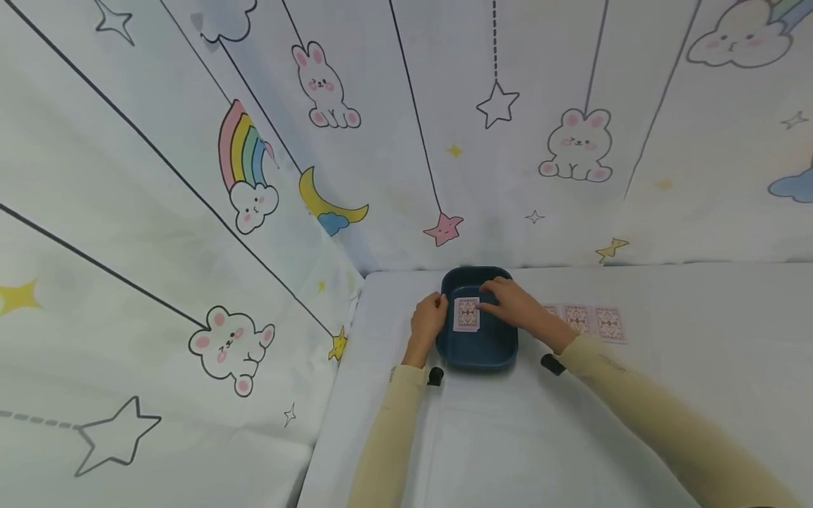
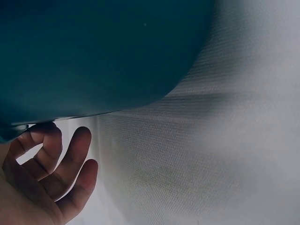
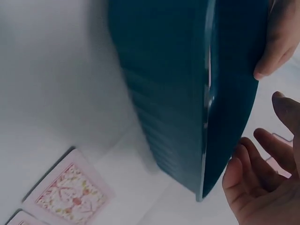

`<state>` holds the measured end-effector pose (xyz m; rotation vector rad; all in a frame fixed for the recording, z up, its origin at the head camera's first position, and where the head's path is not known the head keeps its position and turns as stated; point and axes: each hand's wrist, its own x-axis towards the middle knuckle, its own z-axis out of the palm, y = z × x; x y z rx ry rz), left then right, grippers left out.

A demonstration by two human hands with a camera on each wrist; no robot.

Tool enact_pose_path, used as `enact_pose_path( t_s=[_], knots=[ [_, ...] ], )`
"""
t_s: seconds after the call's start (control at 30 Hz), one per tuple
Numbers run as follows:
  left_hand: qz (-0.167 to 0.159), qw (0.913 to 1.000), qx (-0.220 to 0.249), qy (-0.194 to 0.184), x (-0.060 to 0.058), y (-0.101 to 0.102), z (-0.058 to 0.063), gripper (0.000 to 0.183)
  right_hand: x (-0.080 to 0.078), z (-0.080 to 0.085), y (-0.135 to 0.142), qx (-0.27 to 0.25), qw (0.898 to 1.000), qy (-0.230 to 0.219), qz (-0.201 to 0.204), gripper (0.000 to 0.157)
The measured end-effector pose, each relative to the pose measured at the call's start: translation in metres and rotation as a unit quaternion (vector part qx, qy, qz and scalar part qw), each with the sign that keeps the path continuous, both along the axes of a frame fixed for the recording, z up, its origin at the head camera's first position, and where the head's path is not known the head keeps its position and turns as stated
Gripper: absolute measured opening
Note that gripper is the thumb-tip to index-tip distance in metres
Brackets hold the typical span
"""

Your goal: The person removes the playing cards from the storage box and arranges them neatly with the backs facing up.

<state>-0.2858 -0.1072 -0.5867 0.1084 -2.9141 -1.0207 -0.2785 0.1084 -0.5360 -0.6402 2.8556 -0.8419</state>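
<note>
A dark blue-green plastic bin [image 1: 478, 356] with rounded corners stands on the white table. Inside it lies a small pile of playing cards [image 1: 466, 315], pink-patterned backs up. My left hand [image 1: 427, 326] pinches the bin's left rim; in the left wrist view its other fingers [image 2: 77, 154] spread loosely below the bin's wall. Over the right side of the bin hovers my right hand [image 1: 517, 307], its fingertips close to the pile's right edge. The right wrist view shows those fingers [image 3: 258, 173] bent loosely, thumb apart, with no card between them.
To the right of the bin, several more pink-backed cards [image 1: 576, 319] lie in a row, partly hidden by my right forearm. A white cloth backdrop [image 1: 394, 176] with cartoon drawings rises behind the table and along its left side.
</note>
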Motion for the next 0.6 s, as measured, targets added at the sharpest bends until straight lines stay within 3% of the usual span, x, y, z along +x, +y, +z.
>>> enact_pose_path(
  t_s=[0.37, 0.6],
  knots=[
    [-0.006, 1.0000, 0.005, -0.003, 0.000, 0.000, 0.003, 0.033, -0.016, -0.007, -0.028, 0.047, 0.999, -0.016, 0.004, 0.049],
    [-0.008, 0.9999, 0.007, -0.008, 0.000, -0.001, 0.003, 0.033, -0.025, -0.007, -0.046, 0.051, 0.998, -0.042, 0.001, 0.048]
  ],
)
